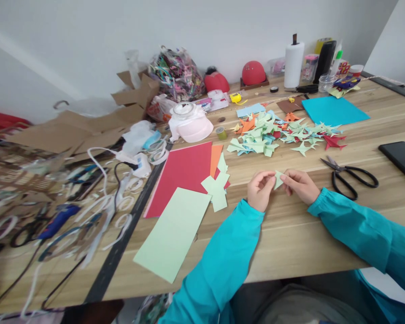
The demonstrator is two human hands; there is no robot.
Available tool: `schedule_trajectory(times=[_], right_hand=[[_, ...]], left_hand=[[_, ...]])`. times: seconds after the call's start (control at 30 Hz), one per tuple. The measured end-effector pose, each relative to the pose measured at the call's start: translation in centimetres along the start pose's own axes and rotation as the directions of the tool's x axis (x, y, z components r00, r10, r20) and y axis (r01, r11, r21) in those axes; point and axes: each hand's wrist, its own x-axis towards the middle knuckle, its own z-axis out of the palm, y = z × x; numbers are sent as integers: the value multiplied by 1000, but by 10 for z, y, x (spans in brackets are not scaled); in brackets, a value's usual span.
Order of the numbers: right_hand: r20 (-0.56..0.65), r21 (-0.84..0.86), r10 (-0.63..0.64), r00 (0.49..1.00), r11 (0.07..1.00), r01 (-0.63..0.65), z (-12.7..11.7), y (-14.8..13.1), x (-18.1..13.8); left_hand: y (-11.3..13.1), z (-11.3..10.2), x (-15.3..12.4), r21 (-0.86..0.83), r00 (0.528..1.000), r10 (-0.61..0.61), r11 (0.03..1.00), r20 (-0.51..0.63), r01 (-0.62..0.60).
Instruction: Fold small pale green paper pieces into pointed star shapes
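Observation:
A small folded piece of light green paper (278, 181) is pinched between both hands above the table's front part. My left hand (260, 190) grips its left side with thumb and fingers; my right hand (301, 185) pinches its right side. Beyond the hands lies a pile of folded paper cranes (263, 130), mostly light green, some orange, red and blue. Left of my left hand are several light green paper squares (218, 193), overlapping a red sheet (185, 175) and an orange strip (216, 158). A larger light green sheet (173, 234) lies nearer the table edge.
Black-handled scissors (349, 175) lie right of my right hand, with a black phone (401, 157) farther right. A blue sheet (335, 111) lies behind them. Cables, a blue glue gun (59, 221) and cardboard (77, 130) crowd the left. A white bottle (294, 65) stands at the back.

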Motion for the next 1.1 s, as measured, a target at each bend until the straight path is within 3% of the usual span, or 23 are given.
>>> schedule_trajectory(times=[0.1, 0.27, 0.47, 0.67, 0.8, 1.1], right_hand=[[-45, -84, -75, 996, 994, 71, 0, -2, 0], [-134, 5, -69, 989, 998, 70, 0, -4, 2], [-129, 45, -77, 989, 996, 84, 0, -3, 3], [-107, 48, -83, 991, 995, 89, 0, -3, 2], [-95, 65, -82, 992, 994, 89, 0, -1, 2], [-152, 234, 8, 988, 972, 28, 1, 2, 3]], left_hand=[[-4, 2, 2, -80, 993, -117, 990, -17, 116], [-6, 4, 0, 5, 999, -44, 999, 17, 44], [-3, 4, -1, -35, 989, -105, 993, 101, 109], [-1, 3, 1, -42, 993, -116, 992, -7, 116], [0, 3, 1, -138, 981, -191, 972, 21, 192], [-7, 2, 3, -197, 981, -186, 965, -48, 174]])
